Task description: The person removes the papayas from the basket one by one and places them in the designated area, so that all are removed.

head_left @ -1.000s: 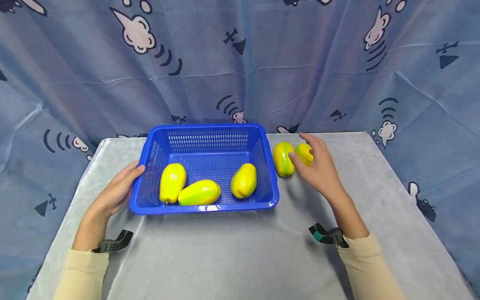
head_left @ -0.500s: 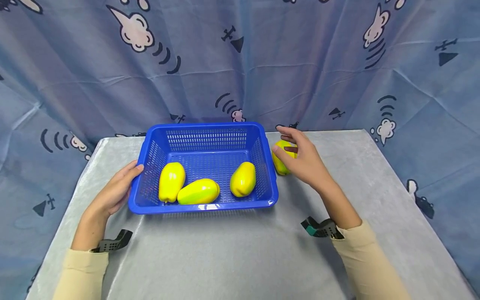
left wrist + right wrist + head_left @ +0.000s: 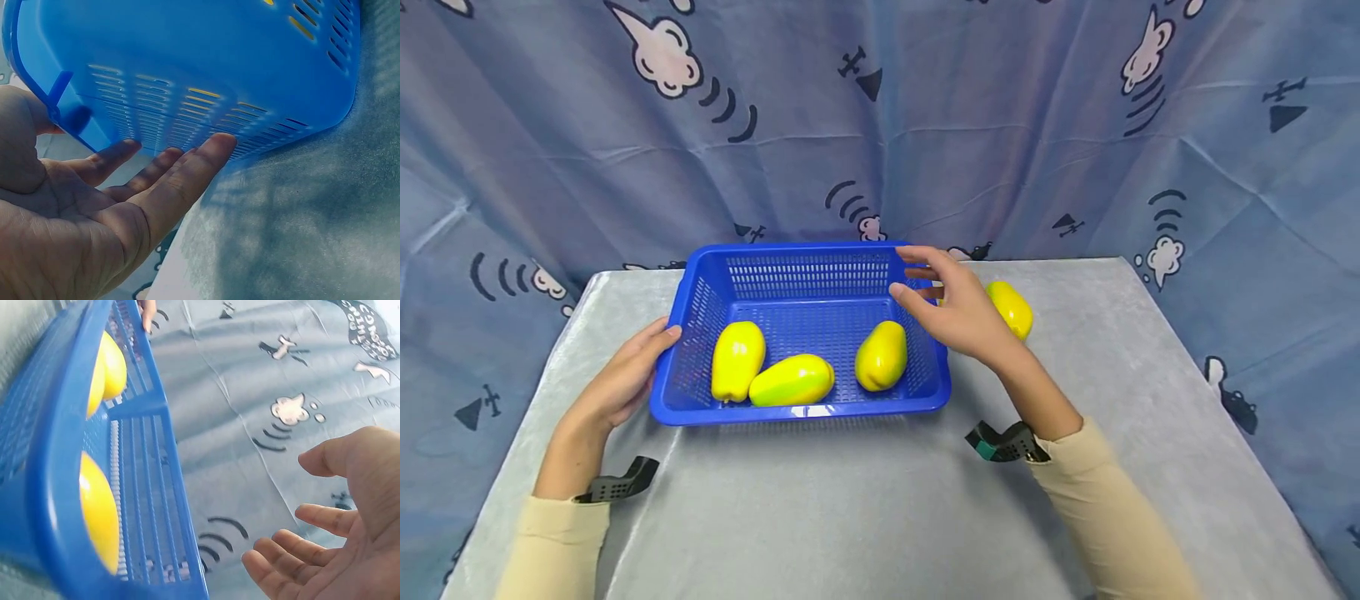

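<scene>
A blue plastic basket (image 3: 797, 411) holds three glossy yellow-green, papaya-like fruits: one at the left (image 3: 738, 361), one lying sideways at the front (image 3: 792, 380), one at the right (image 3: 881, 356). My left hand (image 3: 632, 371) grips the basket's left rim, thumb over the top edge; in the left wrist view its fingers (image 3: 187, 178) lie along the slotted outer wall. Over the basket's far right corner hovers my right hand (image 3: 958, 312), fingers spread and holding nothing. Another such fruit (image 3: 1011, 310) lies on the table behind that hand, which mostly hides a second one there.
The grey-white table (image 3: 865, 508) carries the basket near its far edge. A blue patterned curtain (image 3: 1000, 125) hangs behind and along the sides. Each wrist wears a dark band with a camera mount (image 3: 1000, 442).
My right hand has moved left, from over the loose fruits to the basket's right rim, uncovering the farther right fruit. The left hand stays on the basket.
</scene>
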`<action>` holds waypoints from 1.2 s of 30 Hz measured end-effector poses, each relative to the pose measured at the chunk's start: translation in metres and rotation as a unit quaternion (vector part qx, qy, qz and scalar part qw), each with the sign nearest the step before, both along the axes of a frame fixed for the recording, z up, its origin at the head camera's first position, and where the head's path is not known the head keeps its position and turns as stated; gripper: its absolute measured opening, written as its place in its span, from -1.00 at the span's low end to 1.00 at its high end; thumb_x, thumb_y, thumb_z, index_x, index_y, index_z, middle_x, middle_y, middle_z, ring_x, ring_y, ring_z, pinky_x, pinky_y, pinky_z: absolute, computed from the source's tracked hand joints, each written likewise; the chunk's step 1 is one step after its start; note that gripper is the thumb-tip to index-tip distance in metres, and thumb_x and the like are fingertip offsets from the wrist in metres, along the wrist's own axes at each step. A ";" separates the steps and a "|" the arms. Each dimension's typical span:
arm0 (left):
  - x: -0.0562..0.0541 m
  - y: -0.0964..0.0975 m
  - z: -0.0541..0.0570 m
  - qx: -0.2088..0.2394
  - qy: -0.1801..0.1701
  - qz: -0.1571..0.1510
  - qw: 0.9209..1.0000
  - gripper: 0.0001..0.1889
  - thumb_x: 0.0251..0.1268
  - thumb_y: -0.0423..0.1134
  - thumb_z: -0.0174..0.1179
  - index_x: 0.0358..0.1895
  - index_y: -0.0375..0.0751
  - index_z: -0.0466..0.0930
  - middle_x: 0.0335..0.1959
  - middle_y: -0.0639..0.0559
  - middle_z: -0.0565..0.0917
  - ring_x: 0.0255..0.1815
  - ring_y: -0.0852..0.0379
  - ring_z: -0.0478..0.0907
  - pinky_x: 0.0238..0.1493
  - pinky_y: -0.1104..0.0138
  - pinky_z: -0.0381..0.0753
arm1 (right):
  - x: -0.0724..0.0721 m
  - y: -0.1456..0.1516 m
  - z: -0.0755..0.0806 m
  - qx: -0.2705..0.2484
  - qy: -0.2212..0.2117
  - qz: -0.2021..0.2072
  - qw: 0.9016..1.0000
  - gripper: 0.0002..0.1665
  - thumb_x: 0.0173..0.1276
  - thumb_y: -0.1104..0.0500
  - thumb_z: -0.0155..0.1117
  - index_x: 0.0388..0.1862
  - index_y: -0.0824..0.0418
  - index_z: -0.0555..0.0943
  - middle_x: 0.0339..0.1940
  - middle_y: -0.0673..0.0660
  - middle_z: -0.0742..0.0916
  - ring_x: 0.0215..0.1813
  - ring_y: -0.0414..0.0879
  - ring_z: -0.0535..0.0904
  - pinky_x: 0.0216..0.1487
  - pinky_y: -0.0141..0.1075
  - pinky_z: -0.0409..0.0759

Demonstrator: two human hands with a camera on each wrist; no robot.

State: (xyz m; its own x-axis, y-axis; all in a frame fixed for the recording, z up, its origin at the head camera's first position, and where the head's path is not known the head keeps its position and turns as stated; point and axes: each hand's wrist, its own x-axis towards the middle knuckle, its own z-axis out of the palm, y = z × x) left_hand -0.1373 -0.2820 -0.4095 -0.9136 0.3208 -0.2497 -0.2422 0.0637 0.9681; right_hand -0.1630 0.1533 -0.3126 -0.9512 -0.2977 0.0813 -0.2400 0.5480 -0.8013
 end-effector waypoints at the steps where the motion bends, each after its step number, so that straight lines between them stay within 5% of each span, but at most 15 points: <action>1: 0.000 0.000 0.000 -0.003 0.000 -0.002 1.000 -0.23 0.79 0.05 -0.18 0.71 -0.38 -0.24 0.07 0.32 0.68 0.03 0.33 0.72 0.00 0.36 0.80 | 0.000 -0.004 0.001 0.002 -0.003 0.007 1.000 -0.35 0.59 0.05 0.29 0.58 0.11 0.41 0.55 0.17 0.53 0.51 0.14 0.54 0.47 0.07 0.60; 19: -0.005 0.004 0.003 0.005 0.003 0.002 1.000 -0.21 0.79 0.05 -0.17 0.73 -0.35 -0.27 0.09 0.33 0.68 0.05 0.35 0.71 0.01 0.40 0.78 | -0.016 -0.046 0.013 0.050 -0.002 0.076 0.996 -0.36 0.58 -0.02 0.30 0.55 0.12 0.46 0.57 0.12 0.52 0.48 0.10 0.58 0.44 0.00 0.64; 36: 0.001 0.000 -0.004 0.018 -0.006 0.000 1.000 -0.24 0.80 0.02 -0.19 0.72 -0.36 -0.26 0.09 0.32 0.68 0.06 0.34 0.70 0.02 0.39 0.78 | -0.023 -0.099 -0.002 0.101 -0.059 0.164 0.979 -0.43 0.62 -0.02 0.25 0.49 0.19 0.54 0.44 0.11 0.65 0.34 -0.03 0.67 0.39 -0.18 0.67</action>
State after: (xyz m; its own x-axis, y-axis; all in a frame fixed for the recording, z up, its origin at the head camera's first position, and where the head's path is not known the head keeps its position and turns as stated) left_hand -0.1360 -0.2824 -0.4131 -0.9109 0.3296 -0.2482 -0.2531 0.0286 0.9670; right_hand -0.1862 0.0545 -0.3145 -0.8008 -0.5875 -0.1161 -0.3419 0.6077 -0.7168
